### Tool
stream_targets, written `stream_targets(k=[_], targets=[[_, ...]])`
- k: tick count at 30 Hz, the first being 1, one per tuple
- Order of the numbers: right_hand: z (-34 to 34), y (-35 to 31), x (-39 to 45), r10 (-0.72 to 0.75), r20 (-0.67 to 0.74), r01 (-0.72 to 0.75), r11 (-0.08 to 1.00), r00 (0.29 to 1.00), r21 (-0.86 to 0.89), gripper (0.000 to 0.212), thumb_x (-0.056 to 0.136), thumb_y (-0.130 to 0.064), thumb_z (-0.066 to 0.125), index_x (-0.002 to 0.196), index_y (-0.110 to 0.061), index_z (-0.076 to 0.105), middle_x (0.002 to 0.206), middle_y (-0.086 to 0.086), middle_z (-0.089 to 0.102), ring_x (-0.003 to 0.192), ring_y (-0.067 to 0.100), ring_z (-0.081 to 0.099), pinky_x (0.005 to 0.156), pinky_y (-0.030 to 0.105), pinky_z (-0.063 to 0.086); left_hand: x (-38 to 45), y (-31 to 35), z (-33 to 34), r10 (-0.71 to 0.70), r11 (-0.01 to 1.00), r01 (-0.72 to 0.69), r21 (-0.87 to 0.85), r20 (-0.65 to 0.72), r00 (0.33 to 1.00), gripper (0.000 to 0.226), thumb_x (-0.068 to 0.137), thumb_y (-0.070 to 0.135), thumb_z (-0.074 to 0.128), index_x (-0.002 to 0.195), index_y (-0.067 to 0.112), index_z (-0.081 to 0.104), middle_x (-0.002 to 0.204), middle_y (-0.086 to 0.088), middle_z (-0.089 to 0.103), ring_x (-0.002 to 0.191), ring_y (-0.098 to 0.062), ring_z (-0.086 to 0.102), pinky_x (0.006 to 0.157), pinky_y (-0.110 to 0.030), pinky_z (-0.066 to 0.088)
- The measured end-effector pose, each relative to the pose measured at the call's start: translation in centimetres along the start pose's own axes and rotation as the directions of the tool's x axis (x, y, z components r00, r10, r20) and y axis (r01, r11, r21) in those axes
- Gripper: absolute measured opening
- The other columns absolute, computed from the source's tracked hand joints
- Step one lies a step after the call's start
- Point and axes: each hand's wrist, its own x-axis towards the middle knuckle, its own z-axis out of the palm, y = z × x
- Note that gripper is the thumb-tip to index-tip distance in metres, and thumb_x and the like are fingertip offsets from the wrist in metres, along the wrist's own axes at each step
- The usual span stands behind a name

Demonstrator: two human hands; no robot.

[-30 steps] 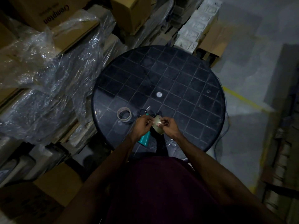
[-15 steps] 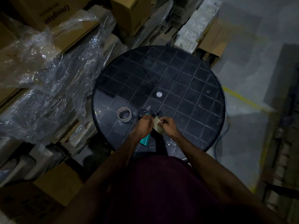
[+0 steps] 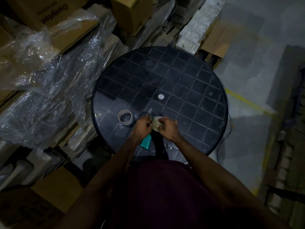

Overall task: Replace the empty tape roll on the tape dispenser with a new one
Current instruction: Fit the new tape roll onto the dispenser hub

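A new roll of clear tape point(image 3: 156, 123) sits between my two hands over the near edge of the round black table point(image 3: 189, 76). My right hand point(image 3: 169, 128) grips the roll from the right. My left hand point(image 3: 143, 127) is curled around the tape dispenser, whose teal handle point(image 3: 146, 142) sticks out below my wrist and whose dark metal front point(image 3: 146, 113) shows above my knuckles. The empty cardboard roll point(image 3: 125, 116) lies flat on the table just left of my left hand.
Cardboard boxes under crumpled clear plastic sheeting point(image 3: 46, 83) crowd the table's left side. More boxes point(image 3: 130, 12) and white moulded packing point(image 3: 198, 28) stand behind it. Grey floor with a yellow line point(image 3: 247, 101) lies to the right. A box point(image 3: 54, 187) sits by my left elbow.
Both hands have shifted slightly forward over the table with the roll and dispenser. The roll now sits closer against the dispenser's front. The empty roll has not moved.
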Motion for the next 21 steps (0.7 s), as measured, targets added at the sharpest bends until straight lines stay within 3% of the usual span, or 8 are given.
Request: stream_targets(k=[3, 7, 10, 14, 17, 21], targets=[[-0.3, 0.1, 0.1, -0.006, -0.014, 0.006, 1.000, 1.000, -0.020, 0.050, 0.074, -0.027, 0.062, 0.124, -0.022, 0.066, 0.133, 0.001, 0.062, 0.123, 0.024, 0.056, 0.100, 0.039, 0.030, 0.3, -0.1, 0.1, -0.001, 0.996, 0.001, -0.094, 0.002, 1.000, 0.024, 0.077, 0.019, 0.053, 0.097, 0.013, 0.065, 0.086, -0.005, 0.070, 0.075, -0.022, 0.068, 0.070, -0.032, 0.057], [-1.0, -0.5, 0.2, -0.046, -0.045, 0.044, 0.997, 0.998, -0.063, 0.053, 0.074, -0.033, 0.059, 0.125, -0.021, 0.066, 0.136, 0.001, 0.061, 0.128, 0.024, 0.053, 0.102, 0.038, 0.030, 0.4, 0.4, 0.0, 0.037, 0.991, -0.037, -0.128, 0.000, 0.999, 0.021, 0.079, 0.006, 0.060, 0.099, 0.008, 0.068, 0.085, -0.005, 0.074, 0.069, -0.017, 0.070, 0.069, -0.034, 0.060], [-1.3, -0.7, 0.5, -0.069, -0.061, 0.065, 0.995, 0.996, -0.076, 0.054, 0.075, -0.041, 0.053, 0.123, -0.022, 0.068, 0.128, 0.000, 0.065, 0.122, 0.025, 0.056, 0.100, 0.040, 0.033, 0.8, 0.1, -0.2, 0.059, 0.994, -0.060, -0.087, -0.013, 0.998, 0.019, 0.084, 0.006, 0.060, 0.100, 0.006, 0.071, 0.093, -0.010, 0.076, 0.078, -0.022, 0.072, 0.074, -0.036, 0.060], [-1.1, -0.5, 1.3, -0.104, -0.096, 0.093, 0.990, 0.990, -0.110, 0.041, 0.080, -0.025, 0.066, 0.120, -0.021, 0.070, 0.124, 0.000, 0.067, 0.117, 0.025, 0.059, 0.095, 0.040, 0.036, 1.2, 0.3, -0.5, 0.059, 0.997, -0.061, -0.037, -0.050, 0.997, 0.023, 0.085, 0.006, 0.056, 0.100, 0.006, 0.073, 0.099, -0.012, 0.075, 0.088, -0.026, 0.070, 0.081, -0.033, 0.055], [-0.9, -0.3, 1.7, -0.144, -0.092, 0.124, 0.973, 0.985, -0.195, 0.039, 0.079, -0.022, 0.068, 0.117, -0.024, 0.071, 0.120, -0.002, 0.069, 0.112, 0.023, 0.062, 0.089, 0.039, 0.037, 1.7, 0.2, -0.8, 0.066, 0.997, -0.065, 0.038, -0.041, 0.997, 0.018, 0.084, 0.008, 0.057, 0.095, 0.007, 0.072, 0.093, -0.012, 0.074, 0.082, -0.026, 0.068, 0.074, -0.030, 0.050], [-0.3, -0.1, 2.0, -0.160, -0.074, 0.126, 0.932, 0.984, -0.339, 0.024, 0.084, -0.023, 0.066, 0.106, -0.029, 0.073, 0.109, -0.006, 0.073, 0.104, 0.019, 0.063, 0.083, 0.037, 0.026, 2.2, -0.1, -0.7, 0.088, 0.991, -0.091, 0.103, 0.037, 0.995, 0.013, 0.080, 0.009, 0.059, 0.084, 0.009, 0.071, 0.083, -0.012, 0.072, 0.075, -0.027, 0.068, 0.067, -0.030, 0.048]])
